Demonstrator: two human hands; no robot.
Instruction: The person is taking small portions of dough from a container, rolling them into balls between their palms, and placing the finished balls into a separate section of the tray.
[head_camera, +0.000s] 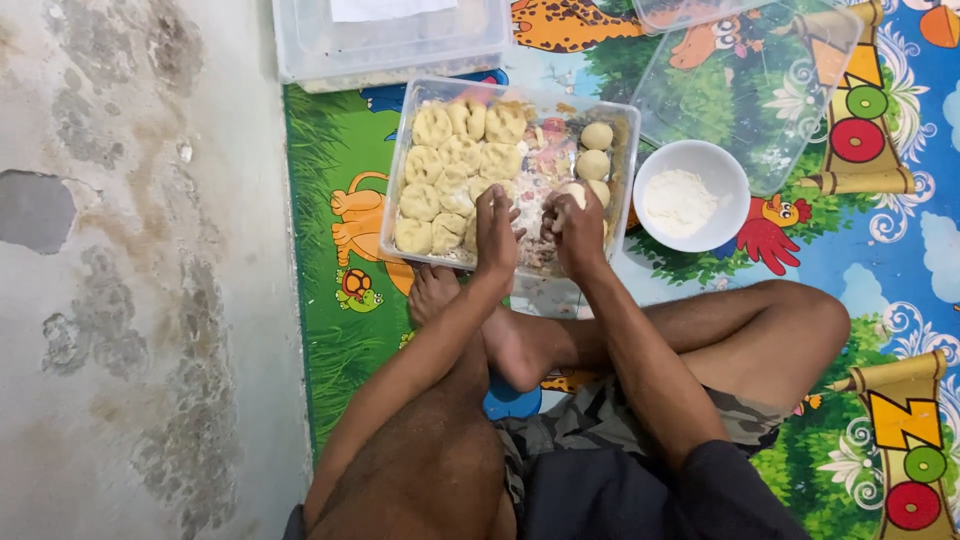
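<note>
The person sits cross-legged on a colourful play mat (850, 260) printed with cartoon animals, grass and scroll-shaped signs bearing round red and green marks. In front of the crossed legs lies a clear, rectangular plastic container (625, 150) with floured dough inside. Its left half is packed with flattened dough pieces (450, 175) lying touching one another in rows; along its right wall sit smooth round dough balls (596, 150), one behind the other.

The left hand (496, 235) rests at the container's near edge, fingers pressed down on the flattened pieces. The right hand (578, 232) is curled around a dough ball (572, 192) just in front of the row of round ones, gripping it.

Just right of the container stands a white bowl (691, 195) holding white flour. Beyond the bowl a clear plastic lid (760, 90) lies flat on the mat. Behind the container, at the mat's far edge, sits a second clear plastic box (390, 40) with a white sheet on top. To the left of the mat is a stained, bare concrete floor (130, 270).
</note>
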